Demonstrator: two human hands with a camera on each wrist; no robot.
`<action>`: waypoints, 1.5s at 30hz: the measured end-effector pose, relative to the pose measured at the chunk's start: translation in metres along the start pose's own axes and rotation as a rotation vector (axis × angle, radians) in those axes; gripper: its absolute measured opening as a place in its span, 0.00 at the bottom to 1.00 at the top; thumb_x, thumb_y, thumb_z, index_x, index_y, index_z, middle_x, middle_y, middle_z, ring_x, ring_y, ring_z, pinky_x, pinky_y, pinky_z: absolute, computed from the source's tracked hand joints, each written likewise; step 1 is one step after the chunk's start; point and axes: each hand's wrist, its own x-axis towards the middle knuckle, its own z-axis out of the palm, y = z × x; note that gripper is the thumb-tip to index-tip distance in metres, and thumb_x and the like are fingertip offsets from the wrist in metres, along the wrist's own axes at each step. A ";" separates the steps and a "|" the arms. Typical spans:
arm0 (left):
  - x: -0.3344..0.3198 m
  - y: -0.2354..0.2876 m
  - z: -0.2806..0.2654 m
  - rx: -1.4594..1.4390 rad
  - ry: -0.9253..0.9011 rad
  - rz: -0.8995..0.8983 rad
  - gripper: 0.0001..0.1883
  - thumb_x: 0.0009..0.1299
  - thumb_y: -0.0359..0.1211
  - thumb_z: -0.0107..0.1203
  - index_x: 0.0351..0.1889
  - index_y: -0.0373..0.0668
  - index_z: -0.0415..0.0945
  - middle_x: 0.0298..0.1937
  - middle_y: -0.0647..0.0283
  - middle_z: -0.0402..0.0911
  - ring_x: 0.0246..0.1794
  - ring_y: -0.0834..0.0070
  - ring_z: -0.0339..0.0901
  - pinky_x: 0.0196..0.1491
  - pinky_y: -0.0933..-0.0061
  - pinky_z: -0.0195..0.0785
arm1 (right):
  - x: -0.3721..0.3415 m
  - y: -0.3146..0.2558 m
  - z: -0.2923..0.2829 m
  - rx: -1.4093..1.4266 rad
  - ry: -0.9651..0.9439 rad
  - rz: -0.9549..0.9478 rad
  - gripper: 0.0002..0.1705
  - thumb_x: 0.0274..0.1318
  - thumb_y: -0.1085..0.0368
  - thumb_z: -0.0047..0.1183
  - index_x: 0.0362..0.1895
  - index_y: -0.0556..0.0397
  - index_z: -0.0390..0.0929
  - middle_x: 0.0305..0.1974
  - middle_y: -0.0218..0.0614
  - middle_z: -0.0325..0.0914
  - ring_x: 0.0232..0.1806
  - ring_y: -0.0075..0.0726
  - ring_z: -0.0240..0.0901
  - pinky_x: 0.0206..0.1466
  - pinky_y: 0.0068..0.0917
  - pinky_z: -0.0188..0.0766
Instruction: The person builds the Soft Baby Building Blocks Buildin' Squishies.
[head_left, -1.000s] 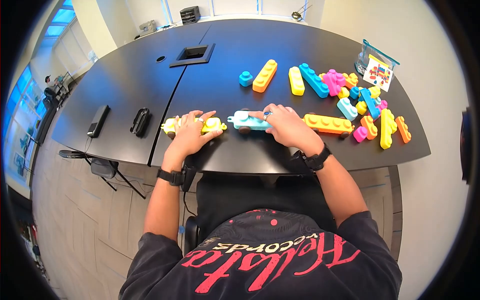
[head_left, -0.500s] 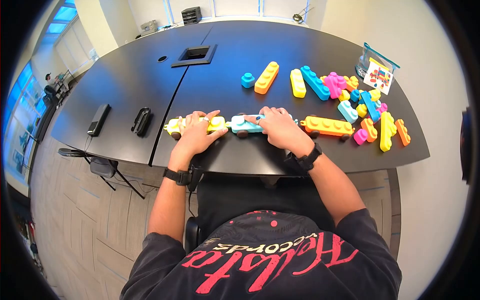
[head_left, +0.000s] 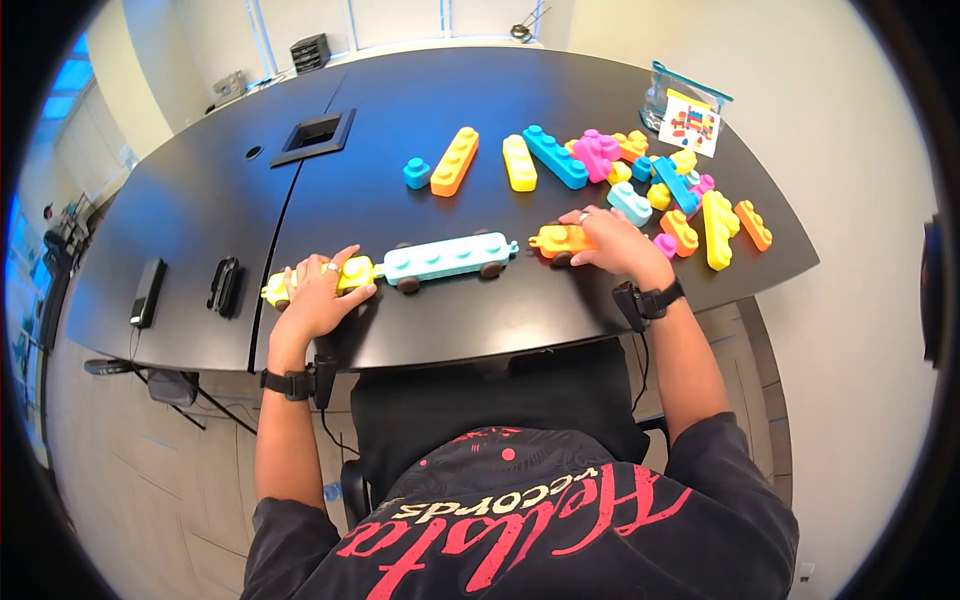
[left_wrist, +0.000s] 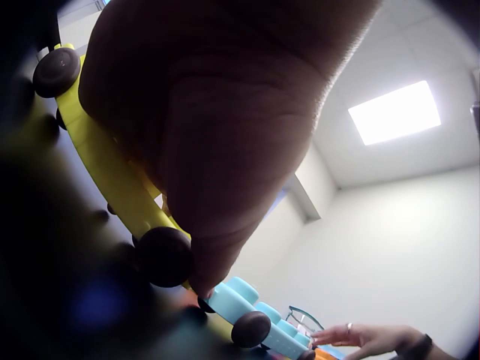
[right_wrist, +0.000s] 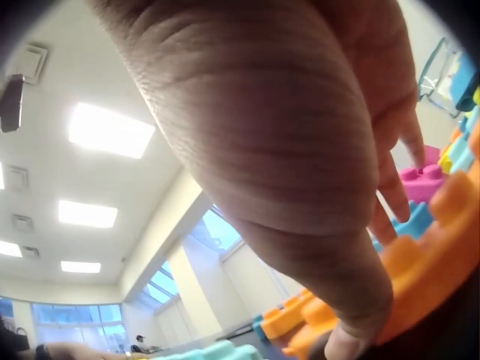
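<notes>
The step in hand appears to be joining three wheeled toy cars end to end in a row along the near edge of the dark table (head_left: 450, 325). At the left of the row, close to the seam in the table, the left hand (head_left: 313, 303) grasps a yellow plastic wheeled car (head_left: 357, 269) from above, with the thumb on its near side by the right end. That end meets the left end of a long light blue plastic wheeled car (head_left: 447, 259) with a row of studs; whether the two are locked together is too small to tell. No hand touches the light blue car, which stands on its wheels between the two hands.

The right hand (head_left: 622, 246) grasps an orange plastic wheeled car (head_left: 560, 239), thumb against the near side and fingers over the top and far side; only the left part of it shows beyond the grip. Its hook (head_left: 535, 243) points at the light blue car's right end, a narrow gap between them. The next move seems to call for lining up these two ends and bringing the orange car leftward, while the left hand steadies the yellow one
</notes>
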 end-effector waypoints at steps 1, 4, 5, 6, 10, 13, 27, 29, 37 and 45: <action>0.001 0.002 -0.001 0.006 0.000 0.014 0.36 0.69 0.56 0.59 0.74 0.60 0.65 0.60 0.49 0.70 0.67 0.50 0.61 0.74 0.46 0.42 | 0.000 0.002 0.002 -0.010 -0.074 0.009 0.42 0.52 0.61 0.69 0.70 0.48 0.66 0.60 0.45 0.73 0.64 0.50 0.69 0.67 0.48 0.63; 0.001 0.001 -0.001 0.035 -0.020 -0.007 0.37 0.69 0.57 0.59 0.74 0.60 0.64 0.58 0.48 0.71 0.65 0.50 0.62 0.71 0.51 0.47 | -0.001 0.004 0.010 0.033 -0.064 0.007 0.35 0.56 0.63 0.65 0.67 0.48 0.66 0.58 0.44 0.73 0.63 0.51 0.69 0.65 0.44 0.63; 0.003 0.000 0.000 0.040 -0.017 -0.007 0.37 0.69 0.57 0.59 0.74 0.60 0.64 0.58 0.48 0.71 0.65 0.50 0.62 0.71 0.51 0.47 | 0.001 0.005 0.011 0.024 -0.078 0.006 0.34 0.57 0.62 0.64 0.67 0.47 0.66 0.58 0.43 0.73 0.62 0.51 0.69 0.64 0.44 0.63; 0.004 0.000 0.000 0.044 -0.009 0.000 0.37 0.68 0.57 0.59 0.74 0.60 0.64 0.58 0.48 0.71 0.65 0.50 0.62 0.71 0.51 0.47 | 0.001 0.006 0.012 0.040 -0.044 -0.017 0.35 0.59 0.62 0.63 0.69 0.46 0.66 0.57 0.43 0.72 0.61 0.50 0.69 0.63 0.45 0.64; 0.003 0.004 -0.005 -0.002 -0.084 -0.042 0.40 0.67 0.59 0.59 0.75 0.64 0.62 0.62 0.48 0.68 0.71 0.50 0.58 0.75 0.36 0.32 | -0.003 -0.008 0.010 0.091 0.091 -0.166 0.37 0.60 0.63 0.61 0.72 0.44 0.63 0.55 0.42 0.72 0.60 0.49 0.68 0.62 0.44 0.63; 0.003 0.004 -0.003 -0.003 -0.092 -0.051 0.39 0.67 0.59 0.59 0.75 0.64 0.62 0.63 0.48 0.68 0.71 0.50 0.58 0.75 0.36 0.32 | -0.002 -0.017 0.011 -0.065 0.002 -0.156 0.36 0.61 0.61 0.60 0.73 0.41 0.64 0.57 0.42 0.72 0.61 0.47 0.68 0.61 0.47 0.64; 0.003 0.001 0.003 0.037 0.013 0.010 0.36 0.68 0.56 0.60 0.74 0.61 0.65 0.57 0.49 0.71 0.64 0.50 0.62 0.70 0.49 0.47 | -0.007 -0.020 0.014 -0.149 0.029 -0.130 0.36 0.63 0.61 0.57 0.75 0.33 0.64 0.55 0.41 0.73 0.58 0.45 0.68 0.59 0.45 0.61; 0.005 0.002 0.003 0.025 0.020 0.023 0.36 0.68 0.56 0.60 0.74 0.61 0.65 0.57 0.49 0.71 0.63 0.50 0.63 0.70 0.49 0.47 | -0.003 -0.016 0.018 -0.137 0.038 -0.138 0.37 0.63 0.62 0.57 0.75 0.32 0.63 0.55 0.41 0.73 0.59 0.45 0.68 0.60 0.46 0.61; 0.002 0.005 0.003 0.041 0.027 0.014 0.38 0.67 0.56 0.61 0.74 0.60 0.64 0.59 0.48 0.71 0.63 0.49 0.63 0.70 0.52 0.49 | -0.003 -0.018 0.021 -0.112 -0.002 -0.098 0.39 0.64 0.63 0.57 0.77 0.30 0.59 0.54 0.40 0.72 0.59 0.45 0.69 0.60 0.49 0.62; 0.005 0.010 0.004 0.038 -0.022 0.040 0.46 0.63 0.55 0.66 0.78 0.58 0.58 0.62 0.47 0.69 0.66 0.48 0.62 0.71 0.46 0.48 | -0.014 -0.018 0.016 -0.084 0.011 -0.061 0.46 0.60 0.67 0.60 0.79 0.31 0.52 0.60 0.41 0.69 0.65 0.48 0.65 0.68 0.55 0.59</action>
